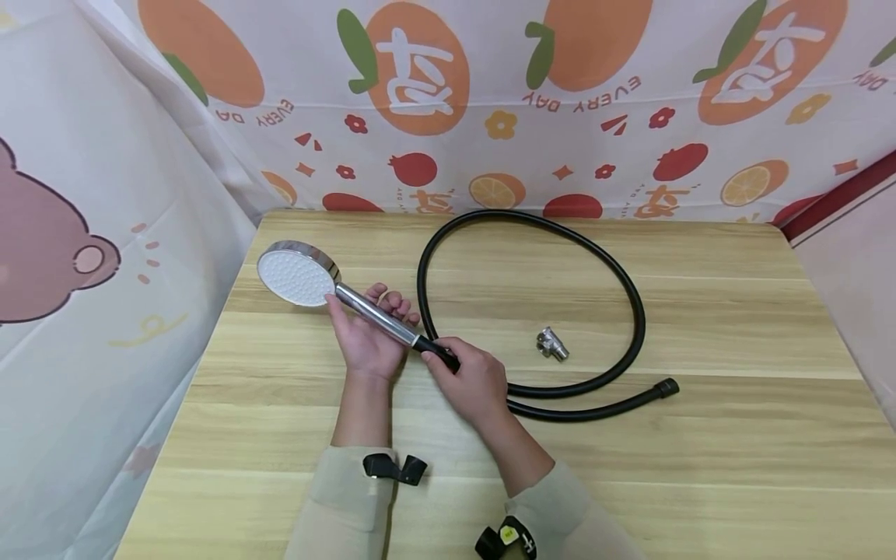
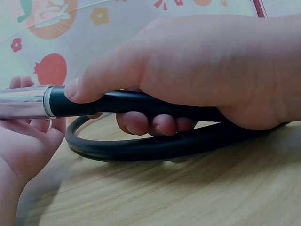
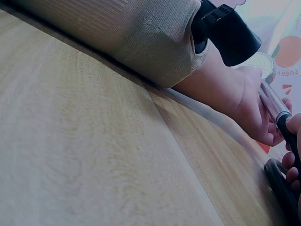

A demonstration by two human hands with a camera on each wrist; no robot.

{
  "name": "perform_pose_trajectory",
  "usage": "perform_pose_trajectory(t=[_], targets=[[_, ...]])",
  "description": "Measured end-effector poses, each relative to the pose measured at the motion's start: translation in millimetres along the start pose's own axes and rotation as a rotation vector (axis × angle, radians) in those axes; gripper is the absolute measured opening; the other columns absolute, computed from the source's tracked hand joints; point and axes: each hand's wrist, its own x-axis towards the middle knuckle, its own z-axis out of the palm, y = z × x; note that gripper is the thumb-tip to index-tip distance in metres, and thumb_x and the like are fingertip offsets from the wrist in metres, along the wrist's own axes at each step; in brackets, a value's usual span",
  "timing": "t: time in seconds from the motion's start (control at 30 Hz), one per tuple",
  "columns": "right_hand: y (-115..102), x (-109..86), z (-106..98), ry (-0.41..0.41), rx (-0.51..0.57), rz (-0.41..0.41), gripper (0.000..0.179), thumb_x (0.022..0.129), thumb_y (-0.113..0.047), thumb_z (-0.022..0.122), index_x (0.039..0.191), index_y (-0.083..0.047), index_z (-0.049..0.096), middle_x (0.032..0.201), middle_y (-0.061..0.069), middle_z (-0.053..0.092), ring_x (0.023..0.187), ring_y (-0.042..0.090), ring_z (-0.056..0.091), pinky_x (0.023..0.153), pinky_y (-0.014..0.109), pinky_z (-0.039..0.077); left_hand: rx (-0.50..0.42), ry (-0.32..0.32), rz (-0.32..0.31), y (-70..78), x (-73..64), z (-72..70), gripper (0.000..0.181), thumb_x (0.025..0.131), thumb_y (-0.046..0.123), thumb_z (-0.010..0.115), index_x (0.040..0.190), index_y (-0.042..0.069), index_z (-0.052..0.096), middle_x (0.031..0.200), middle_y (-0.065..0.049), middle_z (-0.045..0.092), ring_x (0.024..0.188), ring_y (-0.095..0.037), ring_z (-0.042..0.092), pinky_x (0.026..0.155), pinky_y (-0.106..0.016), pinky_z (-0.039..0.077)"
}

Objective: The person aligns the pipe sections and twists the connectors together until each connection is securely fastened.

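Note:
A shower head (image 1: pixel 297 274) with a white nozzle face and chrome handle (image 1: pixel 378 314) slants over the table. My left hand (image 1: pixel 371 342) is turned palm up under the handle, which lies across it. Its thumb reaches up beside the round head, and its fingers bend loosely on the far side. My right hand (image 1: pixel 470 381) grips the black end of the shower hose (image 2: pixel 127 101), right where it meets the chrome handle. In the left wrist view, the thumb lies over that black end and the fingertips (image 2: pixel 164 124) come up from beneath.
The black hose (image 1: pixel 633 303) makes a big loop on the wooden table (image 1: pixel 735 467), its free end (image 1: pixel 665 387) pointing right. A small chrome fitting (image 1: pixel 552 344) lies inside the loop. Behind the table hangs a fruit-patterned cloth (image 1: pixel 448 163).

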Motion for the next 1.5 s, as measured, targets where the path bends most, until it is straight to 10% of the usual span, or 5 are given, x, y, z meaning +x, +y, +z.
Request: perform_pose_trajectory(t=[0.83,1.1,1.5], targets=[[-1.6,-0.2,-0.9,-0.02,0.011,0.01,0.026,0.089,-0.046,0.068,0.104,-0.027,0.074,0.083,-0.01,0.073,0.059,0.004,0.055,0.054,0.021,0.039,-0.011,0.012,0.004,4.7,-2.4,3.0,0.084,0.086,0.083,0.033,0.105,0.006,0.06,0.086,-0.009,0.057,0.078,-0.024,0.048,0.073,-0.039,0.042],[-1.3,-0.5,-1.6,-0.004,0.03,0.015,0.026,0.089,-0.046,0.067,0.105,-0.026,0.074,0.081,-0.008,0.073,0.054,0.004,0.05,0.051,0.022,0.037,0.16,-0.064,-0.008,0.9,-3.6,1.7,0.023,0.103,0.023,0.037,0.115,0.012,0.053,0.094,-0.01,0.066,0.085,-0.023,0.056,0.079,-0.039,0.043],[0.9,-1.2,1.5,0.094,0.062,0.028,0.028,0.082,-0.041,0.078,0.103,-0.022,0.073,0.073,-0.008,0.067,0.053,0.004,0.049,0.05,0.021,0.037,0.292,-0.196,-0.051,-6.8,-4.7,5.9,0.033,0.098,-0.005,0.033,0.12,0.015,0.047,0.098,-0.013,0.066,0.088,-0.024,0.059,0.081,-0.036,0.049]])
